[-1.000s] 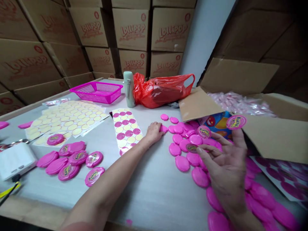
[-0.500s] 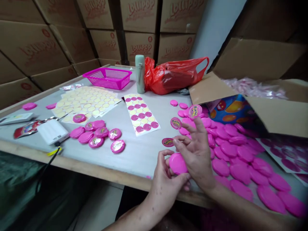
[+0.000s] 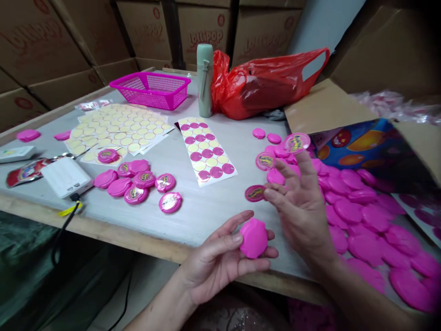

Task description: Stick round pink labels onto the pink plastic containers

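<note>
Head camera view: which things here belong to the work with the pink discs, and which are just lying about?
In use: left hand, pink disc, right hand, round labels, loose discs, labelled discs, label sheets.
Lying about: flask, red bag, pink basket, power bank.

Round hot-pink plastic case (image 3: 254, 238) with a scalloped edge, bare of any label, held on the cupped left hand (image 3: 215, 264) near the table edge, three labelled pink cases (image 3: 265, 161) just beside the spread right hand (image 3: 303, 207), many unlabelled pink cases (image 3: 365, 248) overlapping in a loose pile to the right
</note>
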`<state>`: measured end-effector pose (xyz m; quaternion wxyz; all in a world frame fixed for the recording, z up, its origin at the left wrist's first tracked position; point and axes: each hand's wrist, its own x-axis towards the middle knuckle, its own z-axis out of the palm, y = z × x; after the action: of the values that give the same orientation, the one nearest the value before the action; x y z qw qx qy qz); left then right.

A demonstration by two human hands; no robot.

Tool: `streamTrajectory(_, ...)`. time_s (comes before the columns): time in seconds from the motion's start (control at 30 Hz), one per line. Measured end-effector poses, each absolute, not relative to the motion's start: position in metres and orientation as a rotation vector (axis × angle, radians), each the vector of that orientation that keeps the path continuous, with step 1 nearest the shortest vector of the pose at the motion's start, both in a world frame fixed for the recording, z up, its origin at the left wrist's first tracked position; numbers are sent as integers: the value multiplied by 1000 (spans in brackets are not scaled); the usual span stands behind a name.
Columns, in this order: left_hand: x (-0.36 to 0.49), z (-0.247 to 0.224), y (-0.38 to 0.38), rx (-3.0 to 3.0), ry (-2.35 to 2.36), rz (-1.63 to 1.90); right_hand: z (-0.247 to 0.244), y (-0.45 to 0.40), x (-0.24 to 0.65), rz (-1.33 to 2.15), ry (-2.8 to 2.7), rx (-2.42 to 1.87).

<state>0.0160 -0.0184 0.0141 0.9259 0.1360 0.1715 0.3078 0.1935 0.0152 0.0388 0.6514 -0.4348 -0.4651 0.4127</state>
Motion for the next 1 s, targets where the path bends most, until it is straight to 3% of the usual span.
streamTrajectory(0.2,17,15,-5,203,331,786,56,22,223,1046,-945,-1034)
streamTrajectory(0.43,24,11,0,163,443,910,54,7,212,1205,-1202,-985)
streamTrajectory(1.0,28,7,-2,177,475,914,45,7,203,1266,-1197,-1029)
